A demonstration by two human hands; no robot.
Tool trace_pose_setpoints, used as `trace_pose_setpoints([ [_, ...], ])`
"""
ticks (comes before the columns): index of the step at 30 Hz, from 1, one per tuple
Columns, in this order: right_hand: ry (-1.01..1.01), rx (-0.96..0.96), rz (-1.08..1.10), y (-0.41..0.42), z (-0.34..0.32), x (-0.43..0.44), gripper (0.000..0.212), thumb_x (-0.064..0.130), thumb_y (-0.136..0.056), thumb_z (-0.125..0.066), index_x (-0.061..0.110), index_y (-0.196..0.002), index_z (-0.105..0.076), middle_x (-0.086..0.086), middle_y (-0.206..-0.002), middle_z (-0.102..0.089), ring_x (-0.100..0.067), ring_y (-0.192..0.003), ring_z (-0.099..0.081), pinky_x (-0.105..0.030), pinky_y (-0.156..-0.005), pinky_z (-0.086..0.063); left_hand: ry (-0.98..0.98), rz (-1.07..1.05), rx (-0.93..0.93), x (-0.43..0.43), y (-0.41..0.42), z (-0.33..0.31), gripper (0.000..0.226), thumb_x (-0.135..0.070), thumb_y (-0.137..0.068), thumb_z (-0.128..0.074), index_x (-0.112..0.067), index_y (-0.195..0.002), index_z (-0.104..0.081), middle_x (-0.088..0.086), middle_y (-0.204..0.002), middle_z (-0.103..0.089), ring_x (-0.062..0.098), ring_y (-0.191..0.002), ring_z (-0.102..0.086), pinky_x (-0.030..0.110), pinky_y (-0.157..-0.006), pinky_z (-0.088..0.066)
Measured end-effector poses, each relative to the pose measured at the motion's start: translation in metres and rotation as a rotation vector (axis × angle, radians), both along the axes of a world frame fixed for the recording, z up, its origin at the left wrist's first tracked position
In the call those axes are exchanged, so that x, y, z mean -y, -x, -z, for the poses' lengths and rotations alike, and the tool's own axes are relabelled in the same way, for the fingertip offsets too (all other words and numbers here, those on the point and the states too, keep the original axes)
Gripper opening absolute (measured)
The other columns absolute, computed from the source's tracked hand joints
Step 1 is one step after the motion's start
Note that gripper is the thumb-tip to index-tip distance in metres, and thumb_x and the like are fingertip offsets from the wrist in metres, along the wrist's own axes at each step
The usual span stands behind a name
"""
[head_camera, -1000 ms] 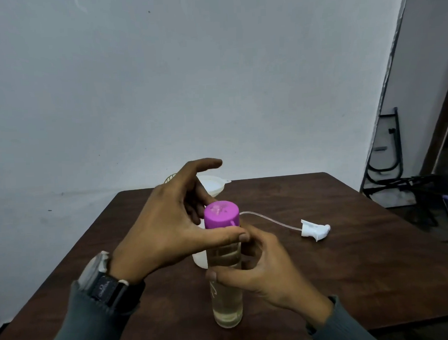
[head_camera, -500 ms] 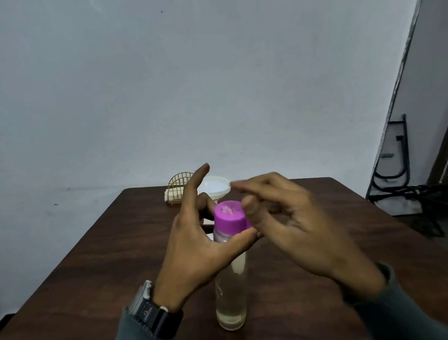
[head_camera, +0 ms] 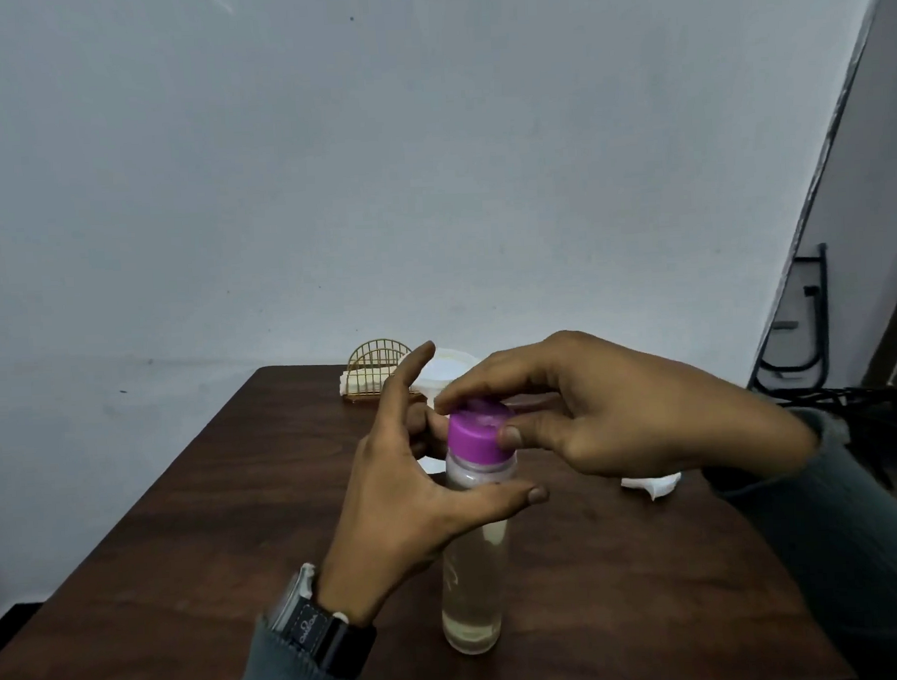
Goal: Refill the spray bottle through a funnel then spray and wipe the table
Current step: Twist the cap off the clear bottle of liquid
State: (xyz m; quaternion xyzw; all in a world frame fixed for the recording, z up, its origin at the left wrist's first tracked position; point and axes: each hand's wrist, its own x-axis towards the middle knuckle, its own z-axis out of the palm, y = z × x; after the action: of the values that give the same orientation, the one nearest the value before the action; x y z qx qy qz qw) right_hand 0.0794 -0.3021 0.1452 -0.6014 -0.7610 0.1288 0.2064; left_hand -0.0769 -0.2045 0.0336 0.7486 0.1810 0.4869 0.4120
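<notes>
A tall clear bottle point(head_camera: 472, 585) with pale liquid stands upright near the front of the dark wooden table point(head_camera: 188, 556). Its purple cap point(head_camera: 474, 439) is pinched between the thumb and fingers of my right hand point(head_camera: 609, 415). My left hand point(head_camera: 407, 506) wraps the bottle's neck just under the cap, thumb across the front. A white funnel point(head_camera: 450, 373) sits behind the bottle, mostly hidden by my hands. The white spray head point(head_camera: 650, 485) lies on the table to the right, partly behind my right hand.
A gold wire holder with white napkins point(head_camera: 373, 376) stands at the table's far edge against the grey wall. A black metal frame point(head_camera: 801, 334) leans on the floor at the right, past the table's edge.
My right hand left the bottle's body, rose over the top and now grips the purple cap. My left hand slid from the cap down to the neck.
</notes>
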Motion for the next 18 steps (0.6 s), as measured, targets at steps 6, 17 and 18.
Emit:
trace_pose_setpoints([
  [6, -0.14, 0.119, 0.195, 0.01, -0.013, 0.0, 0.061, 0.073, -0.077, -0.068, 0.044, -0.13, -0.07, 0.024, -0.116, -0.075, 0.011, -0.105, -0.067, -0.028, -0.096, -0.057, 0.021, 0.006, -0.003, -0.004, 0.0, 0.0, 0.13, -0.037, -0.049, -0.102, -0.048, -0.156, -0.027, 0.0, -0.096, -0.075, 0.017, -0.097, -0.076, 0.044, -0.092, -0.061],
  [17, 0.072, 0.058, 0.02, 0.008, -0.02, -0.001, 0.059, 0.03, -0.088, -0.083, 0.054, -0.137, -0.061, 0.034, -0.126, -0.069, 0.008, -0.121, -0.064, -0.031, -0.107, -0.054, 0.06, 0.012, 0.009, -0.001, 0.0, 0.001, 0.131, -0.032, -0.049, -0.102, -0.05, -0.155, -0.028, -0.006, -0.1, -0.076, 0.013, -0.099, -0.075, 0.048, -0.093, -0.061],
  [18, 0.032, 0.064, 0.06, 0.009, -0.02, -0.001, 0.06, 0.049, -0.081, -0.083, 0.056, -0.136, -0.06, 0.038, -0.119, -0.069, 0.01, -0.117, -0.065, -0.031, -0.105, -0.055, 0.057, 0.015, 0.009, -0.001, -0.001, 0.001, 0.13, -0.031, -0.05, -0.102, -0.05, -0.155, -0.027, -0.002, -0.095, -0.077, 0.015, -0.097, -0.076, 0.05, -0.095, -0.06],
])
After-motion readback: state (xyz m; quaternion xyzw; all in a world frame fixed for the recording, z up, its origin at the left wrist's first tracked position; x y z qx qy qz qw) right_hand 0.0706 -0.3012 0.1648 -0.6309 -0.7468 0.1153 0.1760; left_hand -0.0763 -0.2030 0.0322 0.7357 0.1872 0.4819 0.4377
